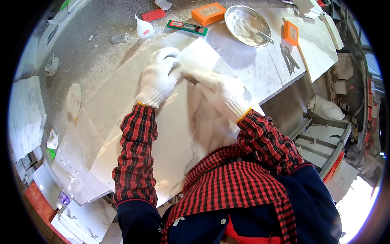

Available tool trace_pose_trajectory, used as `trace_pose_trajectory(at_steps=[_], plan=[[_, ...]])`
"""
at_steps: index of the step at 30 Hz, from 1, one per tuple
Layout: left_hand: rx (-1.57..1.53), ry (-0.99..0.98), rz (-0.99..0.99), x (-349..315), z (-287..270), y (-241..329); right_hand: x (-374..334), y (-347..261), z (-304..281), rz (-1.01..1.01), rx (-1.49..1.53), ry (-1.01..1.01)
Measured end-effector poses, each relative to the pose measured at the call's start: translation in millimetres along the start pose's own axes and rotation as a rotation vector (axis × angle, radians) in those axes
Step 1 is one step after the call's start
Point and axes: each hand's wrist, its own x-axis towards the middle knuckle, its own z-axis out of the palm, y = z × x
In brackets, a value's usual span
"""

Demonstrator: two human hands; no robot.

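Observation:
In front of me lies a large glossy white marbled slab point(170, 122). My left hand point(159, 77), in a white knitted glove, is over its far part with the fingers curled and thumb reaching right. My right hand point(223, 92), gloved alike, meets it from the right, its fingers closed together and pointing left. Where the fingertips meet, a small thin dark piece point(191, 79) shows; its kind is mostly hidden by the gloves. I cannot make out which hand grips it. Checked red-and-black sleeves cover both forearms.
Beyond stand a metal bowl point(231, 24) of white paste with a putty knife point(260, 35), orange boxes point(209, 14), a green flat case point(187, 27) and a white squeeze bottle point(144, 28). Dark metal strips point(289, 60) lie right, near the table edge. Stacked white slabs point(27, 118) stand left.

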Motion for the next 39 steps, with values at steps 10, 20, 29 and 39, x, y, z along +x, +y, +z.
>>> trace_pose_trajectory(at_steps=[10,20,29,39], plan=[[-0.390,0.222,-0.292,-48.5,-42.5,57.3,-40.4,-57.6,-4.1,0.310,0.381,-0.373],[0.198,0.424,-0.336,-130.0,-20.9,55.7,-49.4,-76.5,2.8,0.510,0.915,-0.507],[0.322,0.063,-0.011,-109.3,9.7,95.7,-54.0,-10.2,-54.7,0.674,0.877,0.057],[0.632,-0.204,-0.050,-29.1,-6.2,-1.5,-104.5,26.9,-85.0,0.689,0.743,0.185]])
